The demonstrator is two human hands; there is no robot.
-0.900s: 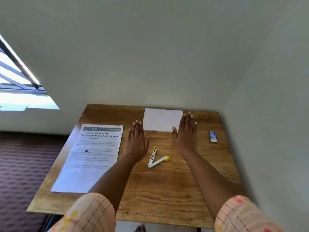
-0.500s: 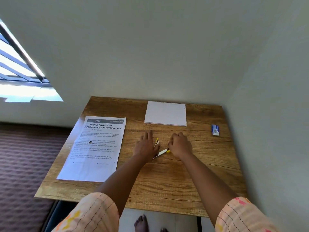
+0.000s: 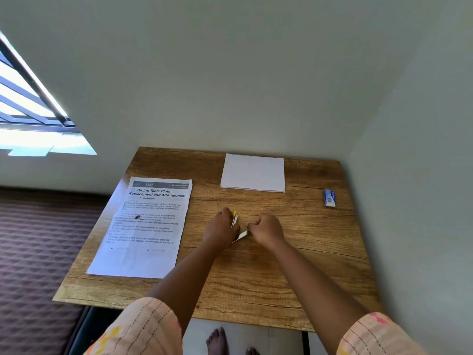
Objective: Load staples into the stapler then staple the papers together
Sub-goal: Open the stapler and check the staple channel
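A small white stapler (image 3: 240, 235) with yellow tips lies swung open in a V on the wooden table (image 3: 256, 278). My left hand (image 3: 222, 230) grips its upper arm, whose yellow tip sticks out past the fingers. My right hand (image 3: 267, 229) pinches the end of the lower arm, fingers curled over it. A stack of blank white papers (image 3: 253, 172) lies at the back of the table, beyond both hands. A small blue and white staple box (image 3: 329, 198) sits at the right edge, away from my right hand.
A printed instruction sheet (image 3: 143, 226) lies on the table's left side. Walls close in behind and to the right of the table. Bare feet (image 3: 217, 342) show under the near edge. A patterned dark surface lies to the left, below a window.
Both hands drew back from the blank papers to the stapler. The left hand curled round its upper arm, and the right hand closed on the lower arm's end.
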